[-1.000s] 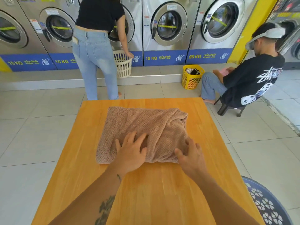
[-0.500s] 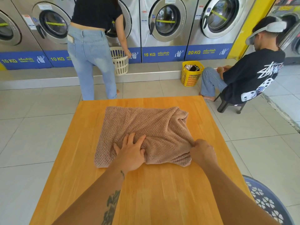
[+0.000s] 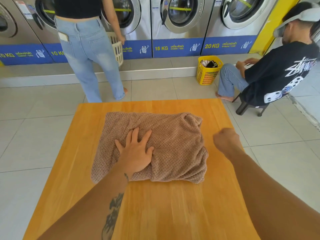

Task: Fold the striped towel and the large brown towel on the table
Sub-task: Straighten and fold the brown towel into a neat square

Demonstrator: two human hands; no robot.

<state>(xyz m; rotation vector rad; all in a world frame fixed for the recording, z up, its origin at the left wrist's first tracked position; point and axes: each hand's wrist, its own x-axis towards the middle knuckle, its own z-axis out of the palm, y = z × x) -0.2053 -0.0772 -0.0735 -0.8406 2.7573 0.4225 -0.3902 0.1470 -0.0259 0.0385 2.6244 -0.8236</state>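
The large brown towel point(image 3: 174, 144) lies folded into a thick, rumpled rectangle on the orange wooden table point(image 3: 155, 210). My left hand point(image 3: 136, 151) presses flat on its near left part, fingers spread. My right hand point(image 3: 225, 142) hovers just right of the towel's right edge, curled into a fist, apart from the cloth with nothing visible in it. No striped towel is in view.
A person in jeans point(image 3: 88, 54) stands beyond the table's far edge with a white basket point(image 3: 117, 47) at the washing machines point(image 3: 178, 18). A seated person point(image 3: 270, 73) is at far right beside a yellow laundry basket point(image 3: 208, 71).
My right hand let go of the towel's near right corner and moved right and up, off the cloth, closing into a fist. My left hand stayed pressing on the towel.
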